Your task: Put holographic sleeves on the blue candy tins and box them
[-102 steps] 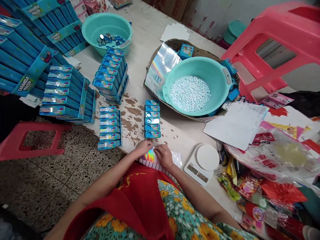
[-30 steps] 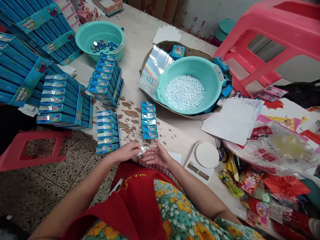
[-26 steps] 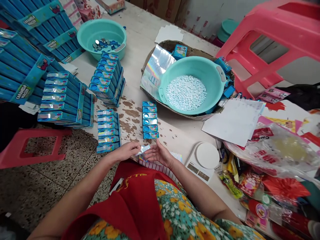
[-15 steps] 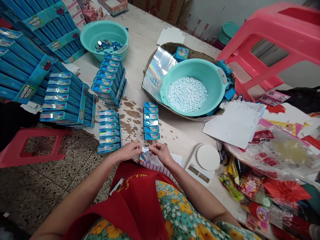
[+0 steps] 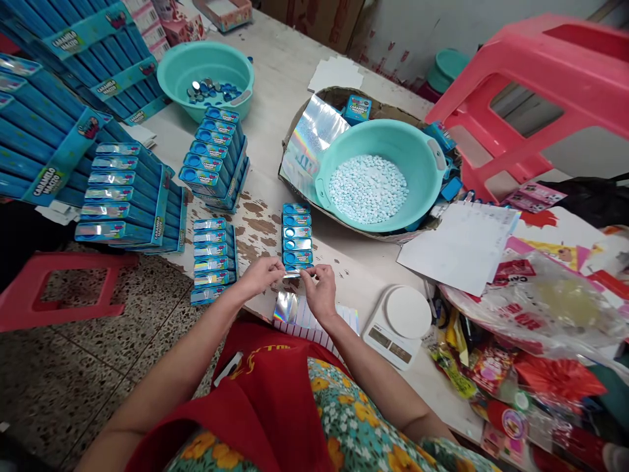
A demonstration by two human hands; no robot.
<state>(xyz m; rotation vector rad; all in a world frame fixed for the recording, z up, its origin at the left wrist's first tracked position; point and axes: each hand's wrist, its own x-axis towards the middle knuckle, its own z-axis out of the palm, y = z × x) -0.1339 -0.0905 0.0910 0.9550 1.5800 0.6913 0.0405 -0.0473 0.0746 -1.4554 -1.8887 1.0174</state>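
Note:
A small shiny clear strip is stretched between my two hands. My left hand pinches its left end, and my right hand pinches the right end. The strip lies at the near end of a row of blue candy boxes, over the nearest one; whether it touches is hard to tell. Round holes or discs show on these boxes. Beneath my right wrist rests a sheet of silvery stickers. Left of my left hand stands another row of blue boxes with shiny strips on their ends.
A teal basin of pale tablets sits in a cardboard tray. Another teal basin holds small discs. Stacked blue boxes fill the left. At right are a white scale, papers, plastic wrappers and a pink stool.
Both hands have moved forward from the sticker sheet to the near end of the middle box row, carrying the clear strip between them.

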